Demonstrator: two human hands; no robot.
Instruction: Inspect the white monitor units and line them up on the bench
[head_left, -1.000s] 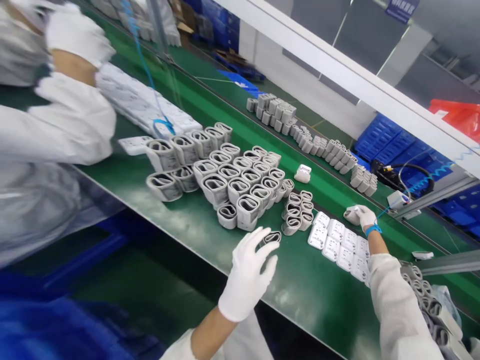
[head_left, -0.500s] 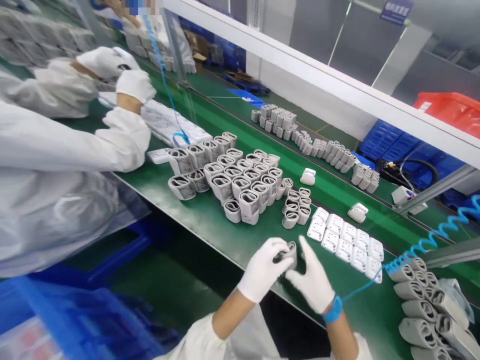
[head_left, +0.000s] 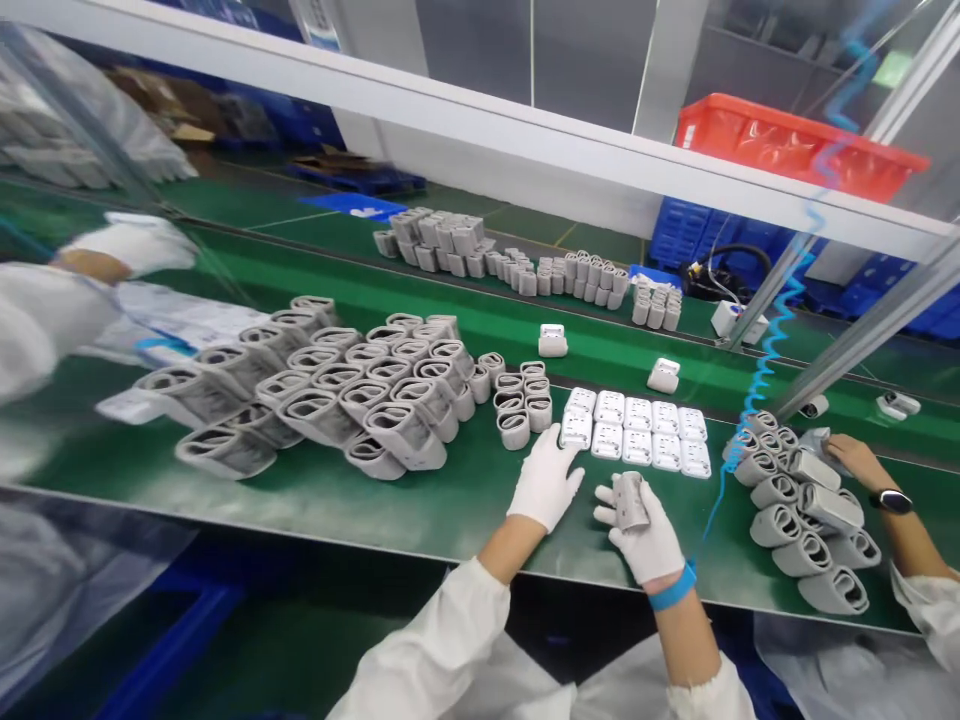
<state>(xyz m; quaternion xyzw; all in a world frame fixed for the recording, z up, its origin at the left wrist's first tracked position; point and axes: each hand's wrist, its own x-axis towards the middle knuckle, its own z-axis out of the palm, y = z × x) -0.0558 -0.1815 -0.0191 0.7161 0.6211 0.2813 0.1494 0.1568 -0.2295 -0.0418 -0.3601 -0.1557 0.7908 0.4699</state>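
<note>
My right hand (head_left: 651,545), in a white glove with a blue wrist strap, is turned palm up around a rolled grey fabric cuff (head_left: 630,502). To its left, my gloved left hand (head_left: 541,485) has its fingers apart. Its fingertips are at the near left corner of a block of white plastic device housings (head_left: 637,447), beside the housing (head_left: 576,428) there; whether they grip it I cannot tell. Just left of the housings stands a small group of rolled cuffs (head_left: 514,428).
Larger heaps of grey cuffs stand left (head_left: 375,385) and right (head_left: 802,520). White units with cuffs sit on the green conveyor (head_left: 480,330). A blue coiled cord (head_left: 765,375) hangs near my right hand. Co-workers' hands are at left (head_left: 135,245) and right (head_left: 859,460).
The view has swung right. My hands, earlier together around a rolled cuff, have parted: the cuff now lies in my right hand, and my left has reached the white housings.
</note>
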